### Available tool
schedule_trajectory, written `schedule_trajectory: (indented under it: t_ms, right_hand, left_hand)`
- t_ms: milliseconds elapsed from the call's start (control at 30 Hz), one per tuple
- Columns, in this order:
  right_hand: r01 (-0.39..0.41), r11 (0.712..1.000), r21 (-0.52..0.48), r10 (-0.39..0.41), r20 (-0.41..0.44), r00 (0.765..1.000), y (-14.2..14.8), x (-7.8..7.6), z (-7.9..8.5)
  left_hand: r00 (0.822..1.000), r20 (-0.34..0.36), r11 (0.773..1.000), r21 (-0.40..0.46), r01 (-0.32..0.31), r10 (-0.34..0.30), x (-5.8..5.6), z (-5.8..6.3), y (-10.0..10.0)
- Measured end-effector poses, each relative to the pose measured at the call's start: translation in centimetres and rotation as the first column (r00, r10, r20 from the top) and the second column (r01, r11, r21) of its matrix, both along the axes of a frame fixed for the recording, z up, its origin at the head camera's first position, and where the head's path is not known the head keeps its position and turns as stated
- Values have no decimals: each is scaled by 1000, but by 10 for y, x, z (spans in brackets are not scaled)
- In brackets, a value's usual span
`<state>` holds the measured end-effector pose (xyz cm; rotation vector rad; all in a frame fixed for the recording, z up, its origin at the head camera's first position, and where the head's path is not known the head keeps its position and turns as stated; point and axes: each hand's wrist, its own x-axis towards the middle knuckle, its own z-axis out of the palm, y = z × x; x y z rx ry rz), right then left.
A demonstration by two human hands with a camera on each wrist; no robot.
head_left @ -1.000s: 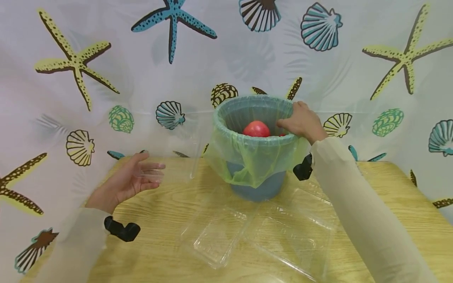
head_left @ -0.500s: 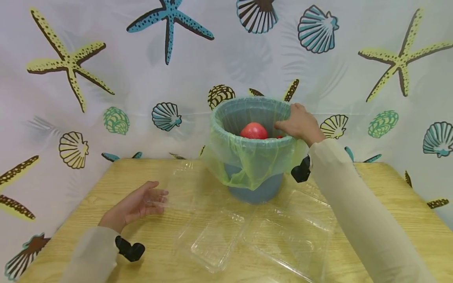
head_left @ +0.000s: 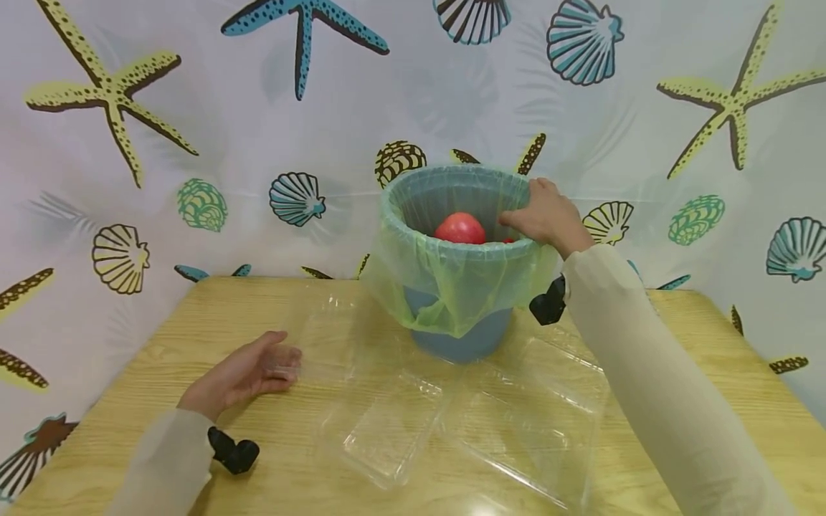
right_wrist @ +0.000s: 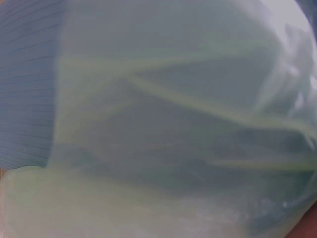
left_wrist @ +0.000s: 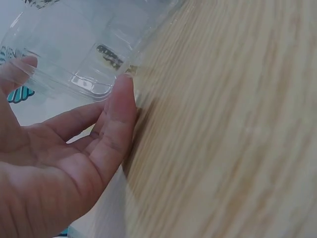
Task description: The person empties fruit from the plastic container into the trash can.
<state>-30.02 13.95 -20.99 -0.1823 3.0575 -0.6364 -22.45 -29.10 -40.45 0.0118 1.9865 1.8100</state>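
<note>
My left hand [head_left: 240, 374] holds the near end of a clear plastic container [head_left: 325, 331], low over the table's left side. In the left wrist view, the thumb lies along one side of that container [left_wrist: 94, 34] and the fingers along the other. Farther back, a blue bucket [head_left: 461, 347] is lined with a thin green-yellow bag [head_left: 452, 287] folded over its rim. My right hand [head_left: 550, 215] grips the bucket's right rim, thumb inside. A round red thing [head_left: 461, 228] shows inside. The bag [right_wrist: 158, 129] fills most of the right wrist view.
In front of the bucket lie two clear plastic containers, one at centre [head_left: 387, 437] and one farther right [head_left: 525, 437]. The wooden table [head_left: 258, 459] ends at the back against a white curtain [head_left: 464, 93] printed with starfish and shells.
My left hand has come down with the clear container, from raised before the curtain to low over the table. The right hand has stayed on the bucket's rim.
</note>
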Motion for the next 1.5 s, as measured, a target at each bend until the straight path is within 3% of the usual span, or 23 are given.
schedule_trajectory:
  t_ms: [167,267,400,633,700,900,1067,1267,1500]
  right_hand:
    - [-4,1000,-10,4,-4,1000,-1,0,2]
    - [-6,1000,-17,6,-1,1000,-3,-1,2]
    - [-8,1000,-13,8,-7,1000,-2,-1,2]
    - [-5,1000,-2,5,-14,1000,0,-2,0]
    - [-7,1000,-10,7,-20,1000,0,-1,-1]
    - [-8,1000,-25,8,-13,1000,3,-1,-3]
    - [-10,999,-44,9,-22,1000,3,0,-1]
    - [-21,991,-135,16,-37,999,7,-1,-2]
    - [-52,934,-354,45,-26,999,17,1,-11]
  left_hand:
    - [1000,-6,1000,-22,-21,21,-2,3,-6]
    - [999,-24,995,-93,-33,31,-2,5,-7]
    - [995,-87,969,-236,-73,53,-2,6,-2]
    - [986,-157,922,-371,-112,57,3,5,7]
    - [983,-174,913,-389,-127,62,4,5,6]
    - [984,-160,918,-372,-136,81,2,3,6]
    - [984,-147,910,-387,-146,96,-3,7,8]
    - [988,-149,876,-468,-114,49,-7,20,12]
    - [958,-279,812,-545,-210,60,-11,47,10]
